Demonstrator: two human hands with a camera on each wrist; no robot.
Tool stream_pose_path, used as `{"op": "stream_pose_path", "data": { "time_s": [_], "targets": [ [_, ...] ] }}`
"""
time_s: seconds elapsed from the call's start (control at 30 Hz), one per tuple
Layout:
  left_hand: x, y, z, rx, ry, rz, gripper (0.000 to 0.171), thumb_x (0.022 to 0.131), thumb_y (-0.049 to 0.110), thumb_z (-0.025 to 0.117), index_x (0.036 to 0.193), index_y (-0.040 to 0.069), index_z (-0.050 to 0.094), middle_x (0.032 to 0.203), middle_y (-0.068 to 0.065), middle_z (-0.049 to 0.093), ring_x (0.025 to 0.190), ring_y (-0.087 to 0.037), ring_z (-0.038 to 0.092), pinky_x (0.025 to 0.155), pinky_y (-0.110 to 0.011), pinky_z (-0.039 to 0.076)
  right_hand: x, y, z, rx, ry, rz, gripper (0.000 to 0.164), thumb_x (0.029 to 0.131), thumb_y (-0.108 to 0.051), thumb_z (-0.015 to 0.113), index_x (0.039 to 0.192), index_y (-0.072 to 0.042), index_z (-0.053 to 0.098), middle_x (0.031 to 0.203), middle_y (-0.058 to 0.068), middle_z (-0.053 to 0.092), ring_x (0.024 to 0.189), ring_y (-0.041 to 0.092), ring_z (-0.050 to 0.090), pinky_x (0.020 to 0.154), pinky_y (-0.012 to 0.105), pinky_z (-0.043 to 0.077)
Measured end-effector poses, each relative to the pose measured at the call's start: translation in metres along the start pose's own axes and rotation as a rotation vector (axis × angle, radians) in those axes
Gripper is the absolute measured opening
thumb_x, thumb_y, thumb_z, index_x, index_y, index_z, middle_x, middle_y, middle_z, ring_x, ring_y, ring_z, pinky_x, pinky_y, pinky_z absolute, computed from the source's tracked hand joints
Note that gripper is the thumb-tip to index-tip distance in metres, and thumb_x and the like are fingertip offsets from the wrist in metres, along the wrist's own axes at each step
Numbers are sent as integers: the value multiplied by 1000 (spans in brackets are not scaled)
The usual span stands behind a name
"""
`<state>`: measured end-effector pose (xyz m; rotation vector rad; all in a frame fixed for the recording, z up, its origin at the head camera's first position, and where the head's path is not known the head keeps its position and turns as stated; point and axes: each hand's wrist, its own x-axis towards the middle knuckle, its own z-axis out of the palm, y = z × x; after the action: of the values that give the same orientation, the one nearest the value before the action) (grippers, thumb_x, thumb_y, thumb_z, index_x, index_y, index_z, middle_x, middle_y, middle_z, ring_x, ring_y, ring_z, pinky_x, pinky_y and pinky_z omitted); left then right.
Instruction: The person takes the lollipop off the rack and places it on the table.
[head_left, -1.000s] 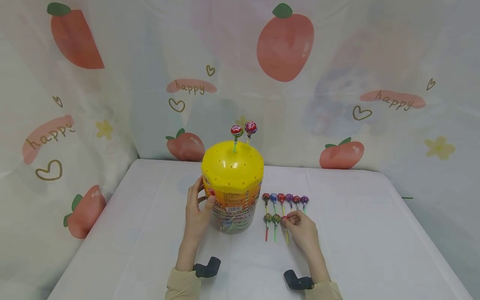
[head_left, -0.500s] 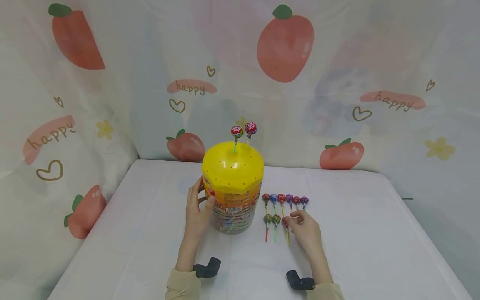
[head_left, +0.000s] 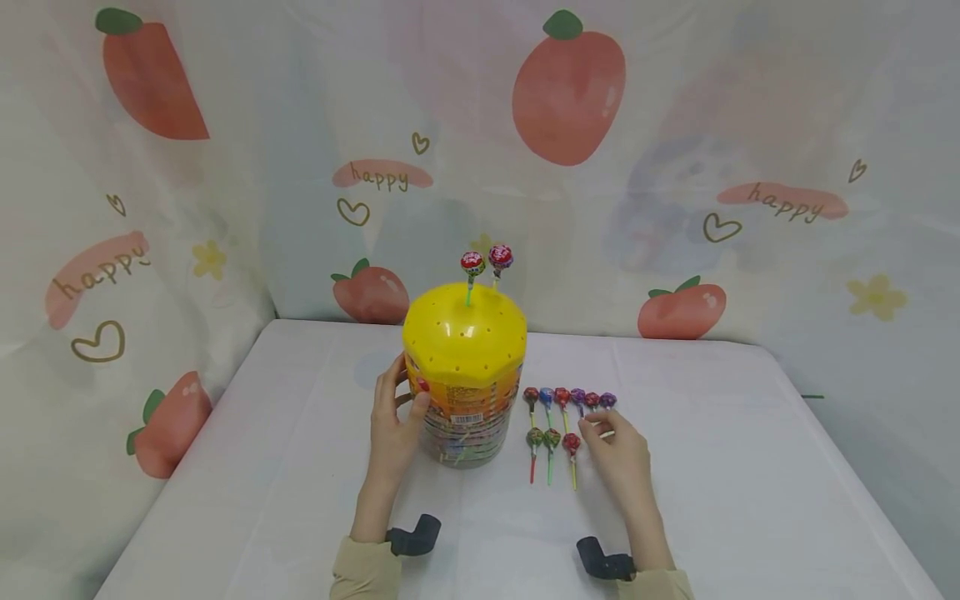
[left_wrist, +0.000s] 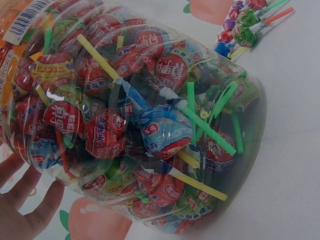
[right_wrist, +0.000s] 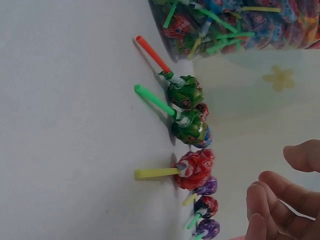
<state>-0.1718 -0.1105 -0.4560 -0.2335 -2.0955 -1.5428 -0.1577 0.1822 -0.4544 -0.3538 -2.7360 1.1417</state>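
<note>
A clear plastic jar (head_left: 463,437) full of lollipops, with an orange label and yellow lid (head_left: 465,329), stands upright on the table. My left hand (head_left: 397,425) grips its left side, thumb on the front and fingers round the back edge. Two lollipops (head_left: 472,265) stand in the lid's holes. My right hand (head_left: 618,458) hovers just right of a red lollipop (right_wrist: 195,169) with a yellow stick, its fingers loosely bent and holding nothing. That lollipop lies beside two green-wrapped lollipops (right_wrist: 190,126) in the front row.
Behind the front row lies another row of several lollipops (head_left: 562,397) in mixed colours, partly overlapped by my right fingers. A white cloth covers the table (head_left: 720,467). A fruit-patterned curtain (head_left: 465,108) hangs along the back and sides.
My right hand has let go of the red lollipop in the front row and drawn back slightly to the right. My left hand has stayed on the jar.
</note>
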Motion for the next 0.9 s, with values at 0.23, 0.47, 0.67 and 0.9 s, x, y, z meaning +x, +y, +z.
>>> {"op": "stream_pose_path", "data": {
  "time_s": [0.23,0.47,0.67,0.9],
  "targets": [
    [0,2,-2,-41,-33,-30,61,95,30,59,149,19,34,139,-8,46,128,-24,45,98,-51,47,-7,-15,-10,13,66,-78,26,93,-25,62,108,-5,66,92,14,67,79,23,61,58,24,42],
    [0,2,-2,-39,-31,-41,61,94,25,60,149,21,34,139,-7,46,128,-22,45,99,-51,47,-14,-30,-19,42,107,-148,23,92,-24,63,107,-7,67,91,11,67,80,21,61,62,22,44],
    [1,0,-1,-24,-32,-21,62,94,30,60,149,21,33,139,-8,46,128,-23,46,98,-48,48,-22,-44,-27,61,167,-194,19,92,-20,65,106,-7,67,91,8,67,78,16,58,66,18,45],
    [0,0,-2,-31,-33,-22,62,95,32,59,149,21,33,139,-8,46,128,-23,45,98,-49,48,-22,-67,-28,120,222,-309,16,91,-17,65,104,-7,68,89,5,66,76,10,56,67,15,45]
  ]
}}
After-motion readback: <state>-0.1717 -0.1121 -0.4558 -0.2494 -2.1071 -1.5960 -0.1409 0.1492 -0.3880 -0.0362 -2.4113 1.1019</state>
